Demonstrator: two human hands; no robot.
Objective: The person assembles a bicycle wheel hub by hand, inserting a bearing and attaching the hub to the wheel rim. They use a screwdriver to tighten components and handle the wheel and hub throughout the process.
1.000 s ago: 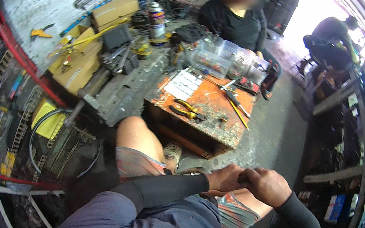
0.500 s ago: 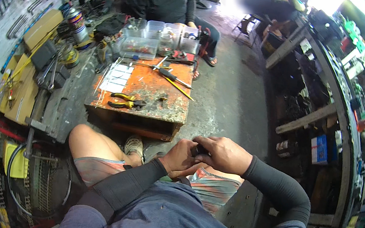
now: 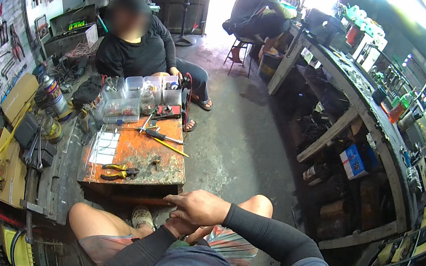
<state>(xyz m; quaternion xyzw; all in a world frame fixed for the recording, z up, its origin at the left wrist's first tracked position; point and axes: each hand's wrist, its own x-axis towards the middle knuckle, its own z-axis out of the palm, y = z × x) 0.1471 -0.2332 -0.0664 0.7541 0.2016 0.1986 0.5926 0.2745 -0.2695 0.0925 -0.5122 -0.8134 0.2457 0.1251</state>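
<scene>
My right hand point(image 3: 204, 209) lies over my left hand point(image 3: 178, 227) above my lap, just off the near edge of the orange worn table point(image 3: 166, 164). My right index finger points out to the left while its other fingers curl in. Most of my left hand's fingers are covered, and whatever sits between the hands is hidden. On the tabletop in front are yellow-and-black pliers point(image 3: 120, 173), a small metal piece point(image 3: 155, 163), a dark-handled screwdriver point(image 3: 158, 135) and a thin yellow rod point(image 3: 172, 147). A gridded white sheet point(image 3: 104, 147) lies at the left.
Clear plastic boxes point(image 3: 121, 111) of small parts stand on the table's far side, where a person point(image 3: 137, 53) sits. Another person point(image 3: 256, 9) sits farther back. A long workbench point(image 3: 353, 87) runs along the right. Wrenches point(image 3: 36, 150), cans and cardboard crowd the left bench.
The view has tilted up and turned right, bringing more of the room in. My right hand has slid over my left, covering the small dark thing that showed between them.
</scene>
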